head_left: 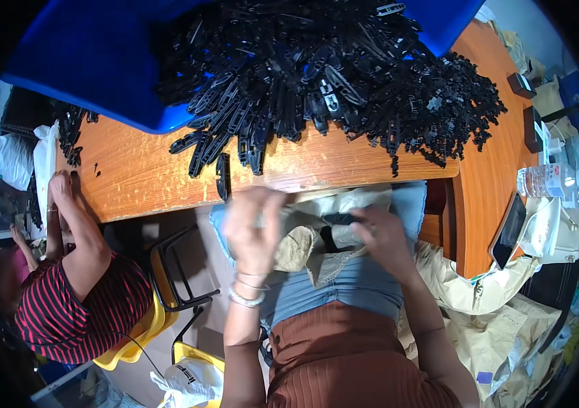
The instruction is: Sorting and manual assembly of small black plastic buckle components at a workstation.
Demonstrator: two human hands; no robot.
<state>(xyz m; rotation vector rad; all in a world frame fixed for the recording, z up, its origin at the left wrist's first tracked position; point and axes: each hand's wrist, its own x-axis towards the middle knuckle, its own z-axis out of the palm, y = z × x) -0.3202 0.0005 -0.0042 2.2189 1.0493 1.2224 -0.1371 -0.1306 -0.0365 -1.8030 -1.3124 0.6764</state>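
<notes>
My left hand [255, 228] is raised near the table's front edge, smeared by motion, so its grip does not show. My right hand [386, 236] is over my lap with its fingertips pinched at the end of a small black plastic part [339, 219]. Beneath both hands a beige paper bag [295, 249] lies gaping on my lap, with something black [329, 239] inside its mouth. One long, slim black plastic piece [223, 177] lies apart at the table's edge, close to my left hand. Beyond it spreads a large heap of similar black pieces [282, 81].
A blue bin [99, 75] lies tipped on the wooden table [146, 170], with black parts spilling from it. Smaller black parts [456, 102] are piled at right, near a phone [509, 230] and a plastic bottle [551, 181]. Another person [85, 306] works at left, beside yellow chairs [141, 333].
</notes>
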